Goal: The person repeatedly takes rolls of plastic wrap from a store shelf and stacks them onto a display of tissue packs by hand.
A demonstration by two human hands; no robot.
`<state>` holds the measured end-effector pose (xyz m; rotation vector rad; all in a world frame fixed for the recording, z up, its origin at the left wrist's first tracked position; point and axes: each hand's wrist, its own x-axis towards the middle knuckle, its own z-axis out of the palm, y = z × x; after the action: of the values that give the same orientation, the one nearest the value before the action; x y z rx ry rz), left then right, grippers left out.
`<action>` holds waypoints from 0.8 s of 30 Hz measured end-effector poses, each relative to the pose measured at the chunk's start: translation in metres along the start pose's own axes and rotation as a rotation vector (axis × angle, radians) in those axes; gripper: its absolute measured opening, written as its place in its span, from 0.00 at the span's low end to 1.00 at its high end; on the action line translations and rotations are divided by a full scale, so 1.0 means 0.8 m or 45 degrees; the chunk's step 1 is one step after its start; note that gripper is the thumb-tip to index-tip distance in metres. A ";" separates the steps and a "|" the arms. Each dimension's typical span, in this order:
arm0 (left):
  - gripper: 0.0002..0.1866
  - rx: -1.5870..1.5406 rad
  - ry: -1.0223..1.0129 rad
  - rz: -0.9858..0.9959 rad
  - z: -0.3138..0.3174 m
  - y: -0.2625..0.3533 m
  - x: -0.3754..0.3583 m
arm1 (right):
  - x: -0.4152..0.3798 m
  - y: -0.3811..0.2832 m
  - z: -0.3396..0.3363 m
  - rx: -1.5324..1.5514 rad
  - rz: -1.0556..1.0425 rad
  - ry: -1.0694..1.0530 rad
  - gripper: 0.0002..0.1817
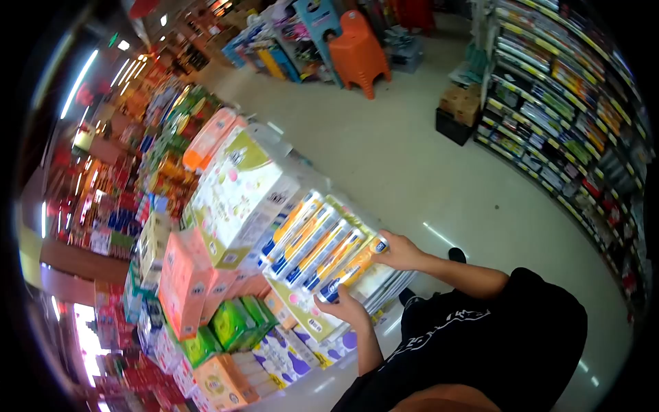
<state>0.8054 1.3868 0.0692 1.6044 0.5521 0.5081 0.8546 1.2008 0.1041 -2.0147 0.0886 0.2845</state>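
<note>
Between my two hands lies a long orange-and-blue wrapped pack (pixel 355 268), tilted in the view; its exact contents cannot be made out. My right hand (pixel 401 253) closes on its upper end. At the lower end, my left hand (pixel 345 307) grips it near the blue tip. Right beside it, several matching orange, white and blue packs (pixel 309 237) lie side by side in a row on top of stacked goods. A large white and olive-green carton (pixel 240 196) stands just beyond the row.
Pink packs (pixel 184 281), green packs (pixel 235 323) and purple-and-white packs (pixel 285 353) are piled on the left. An orange stool (pixel 358 51) stands on the floor (pixel 371 151) at the back. Full shelves (pixel 549 103) line the right, with a black crate (pixel 453 127) at their foot.
</note>
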 end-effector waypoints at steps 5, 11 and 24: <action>0.42 -0.203 -0.335 0.258 0.071 0.058 -0.079 | -0.035 0.043 -0.076 0.311 -0.050 0.510 0.38; 0.45 -0.352 -0.814 0.509 0.187 0.097 -0.176 | -0.118 0.098 -0.212 0.470 -0.175 1.070 0.37; 0.41 -0.491 -1.930 0.355 0.431 0.095 -0.473 | -0.388 0.263 -0.427 0.346 -0.053 2.145 0.35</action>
<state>0.7252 0.8769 0.1079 1.2545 -0.8633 -0.4468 0.5696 0.7826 0.1379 -1.4527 1.0356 -1.4087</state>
